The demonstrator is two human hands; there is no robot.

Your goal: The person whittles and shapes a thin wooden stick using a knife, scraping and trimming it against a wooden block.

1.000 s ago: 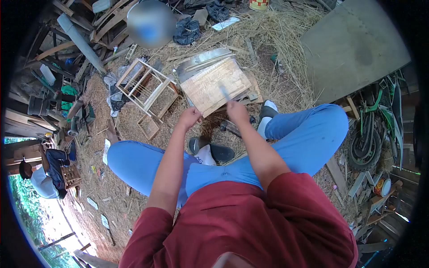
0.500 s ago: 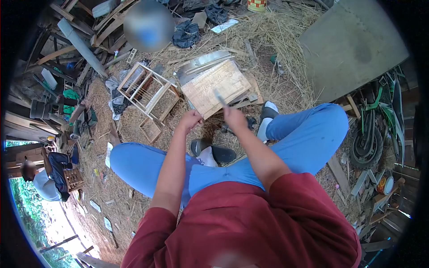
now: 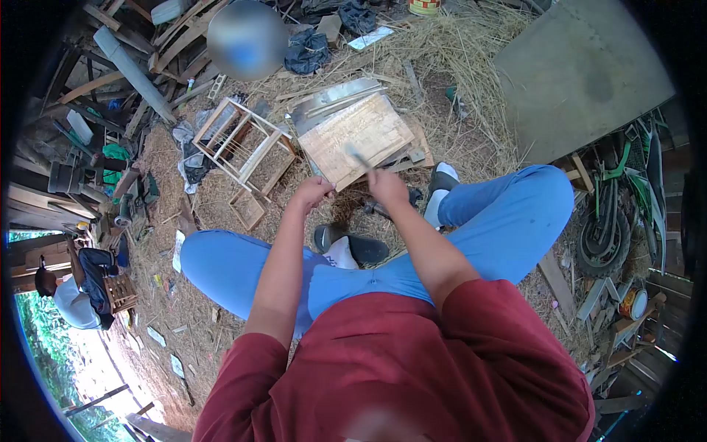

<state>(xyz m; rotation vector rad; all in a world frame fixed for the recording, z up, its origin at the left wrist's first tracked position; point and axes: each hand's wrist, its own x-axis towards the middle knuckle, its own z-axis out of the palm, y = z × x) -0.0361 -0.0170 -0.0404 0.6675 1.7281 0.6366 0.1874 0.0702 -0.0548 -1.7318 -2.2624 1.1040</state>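
My right hand (image 3: 388, 188) is closed round the handle of a hammer (image 3: 359, 158). Its head is smeared by motion and lies over the near part of a pale wooden board (image 3: 357, 132). At the board's near left corner is my left hand (image 3: 314, 193), fingers pressed together; whatever they pinch is hidden. The board rests tilted on a stack of other boards and a greyish sheet (image 3: 345, 94). Left of it, a small wooden frame (image 3: 247, 144) with slats stands on the straw-covered ground.
A person (image 3: 77, 291) sits at the far left. Beyond the boards lie black plastic bags (image 3: 306, 51) and scrap timber (image 3: 132, 74). A large flat panel (image 3: 585, 81) leans at the right, above a green motorbike (image 3: 611, 195). My sandalled feet (image 3: 442, 193) flank the board stack.
The hammer's head has shifted slightly left and its angle has changed a little. My left hand stays at the board's corner. The whole view has shifted slightly.
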